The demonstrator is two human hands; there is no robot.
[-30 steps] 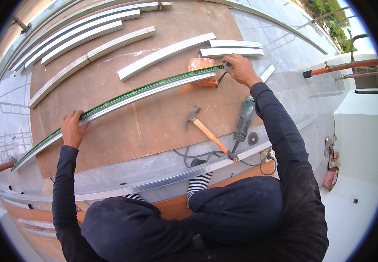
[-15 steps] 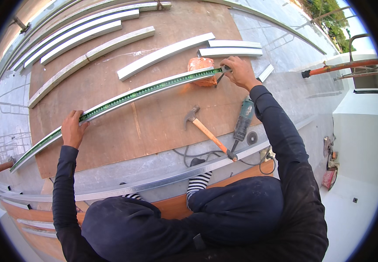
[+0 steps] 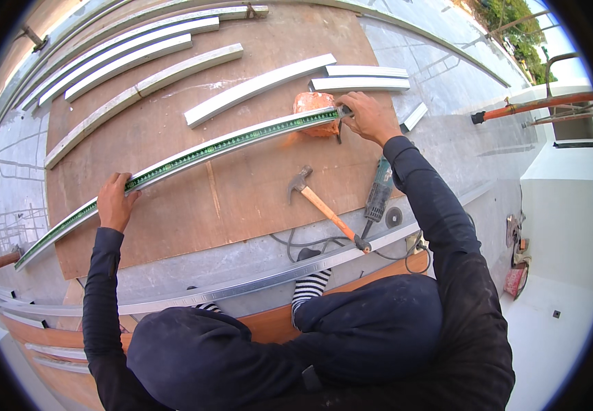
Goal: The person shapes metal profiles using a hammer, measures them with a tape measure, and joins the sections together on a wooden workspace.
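Observation:
A long white metal profile (image 3: 154, 172) slants across a brown board, with a green tape measure (image 3: 217, 144) stretched along its channel. My left hand (image 3: 117, 200) is closed over profile and tape at the left part. At the right end my right hand (image 3: 367, 118) pinches the tape's end fitting (image 3: 344, 111). That end of the profile rests on an orange brick block (image 3: 313, 104). Below lies a claw hammer (image 3: 324, 205) with a wooden handle; right of it a green angle grinder (image 3: 380, 190), partly behind my right arm, with a loose disc (image 3: 393, 216) beside it.
Several white and weathered bars (image 3: 258, 85) lie on the board (image 3: 173, 226). A long metal bar (image 3: 262, 277) crosses before my knees over a black cord (image 3: 295, 241). Orange pipes (image 3: 522, 106) jut in at right; red clutter (image 3: 515, 281) sits lower right.
My right hand has moved slightly down and left. The tape has shifted from along the profile's upper edge into its channel, its markings now facing up more.

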